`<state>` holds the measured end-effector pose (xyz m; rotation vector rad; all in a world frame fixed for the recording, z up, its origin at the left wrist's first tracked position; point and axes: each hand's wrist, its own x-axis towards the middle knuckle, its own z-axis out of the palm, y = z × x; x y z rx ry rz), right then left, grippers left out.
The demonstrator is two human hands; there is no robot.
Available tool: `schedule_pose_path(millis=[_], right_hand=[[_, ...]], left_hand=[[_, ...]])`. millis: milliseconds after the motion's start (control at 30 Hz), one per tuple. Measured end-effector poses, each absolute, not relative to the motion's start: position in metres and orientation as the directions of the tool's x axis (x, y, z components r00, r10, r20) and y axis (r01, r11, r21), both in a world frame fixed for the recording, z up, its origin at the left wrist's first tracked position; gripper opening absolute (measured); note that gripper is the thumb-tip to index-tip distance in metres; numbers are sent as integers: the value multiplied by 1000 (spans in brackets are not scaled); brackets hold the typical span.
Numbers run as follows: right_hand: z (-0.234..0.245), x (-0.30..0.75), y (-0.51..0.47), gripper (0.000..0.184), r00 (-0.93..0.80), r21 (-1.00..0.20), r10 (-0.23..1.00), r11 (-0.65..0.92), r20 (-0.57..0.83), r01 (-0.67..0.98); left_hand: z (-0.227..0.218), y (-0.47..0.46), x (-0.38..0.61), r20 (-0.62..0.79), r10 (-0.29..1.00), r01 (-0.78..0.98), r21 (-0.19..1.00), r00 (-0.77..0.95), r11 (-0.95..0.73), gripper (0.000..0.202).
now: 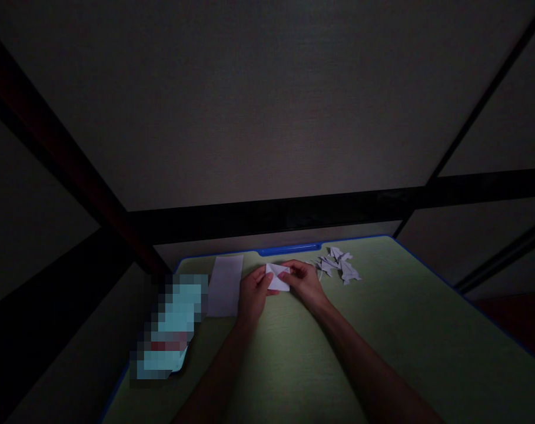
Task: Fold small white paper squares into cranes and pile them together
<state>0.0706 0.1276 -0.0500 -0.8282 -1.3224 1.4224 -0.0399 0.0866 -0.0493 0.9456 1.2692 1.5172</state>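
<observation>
A small piece of white folded paper (pixel 276 278) lies on the pale green table (pixel 408 330) near its far edge. My left hand (pixel 252 292) pinches its left side with fingers closed on it. My right hand (pixel 303 279) presses and grips its right side from above. Both forearms reach forward over the table.
A flat white sheet (pixel 225 285) lies just left of my left hand. Several small folded paper figures (pixel 338 265) are heaped to the right of my right hand. A blurred light blue object (pixel 172 327) sits at the table's left edge. A blue handle (pixel 289 249) lines the far rim. The room is dark.
</observation>
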Motion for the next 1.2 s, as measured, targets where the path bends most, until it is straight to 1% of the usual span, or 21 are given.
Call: schedule_pose_path(millis=[267, 433, 600, 767, 867, 967, 1100, 1200], right_hand=[[-46, 73, 126, 6, -335, -980, 925, 136, 179, -146], [-47, 73, 126, 3, -375, -981, 909, 143, 183, -133], [-42, 72, 122, 10, -419, -982, 891, 129, 176, -137], [-41, 73, 122, 18, -415, -980, 892, 124, 178, -154], [-45, 74, 124, 26, -413, -980, 896, 95, 162, -178], [-51, 73, 126, 32, -418, -978, 898, 52, 134, -203], [-57, 71, 128, 34, -416, -973, 902, 16, 113, -229], [-57, 72, 129, 31, -391, -972, 913, 18, 112, -236]], left_hand=[[-50, 88, -38, 10, 957, -142, 988, -290, -53, 23], [-52, 88, -39, 14, 953, -129, 990, -302, -55, 20], [-53, 88, -40, 40, 949, -116, 990, -312, -80, 20], [-53, 88, -39, 59, 945, -111, 989, -322, -100, 23], [-52, 88, -39, 72, 940, -96, 989, -333, -110, 25], [-53, 88, -39, 96, 949, -55, 991, -301, -118, 25], [-54, 87, -39, 102, 958, -51, 992, -267, -119, 28], [-54, 88, -38, 92, 958, -72, 991, -271, -116, 32]])
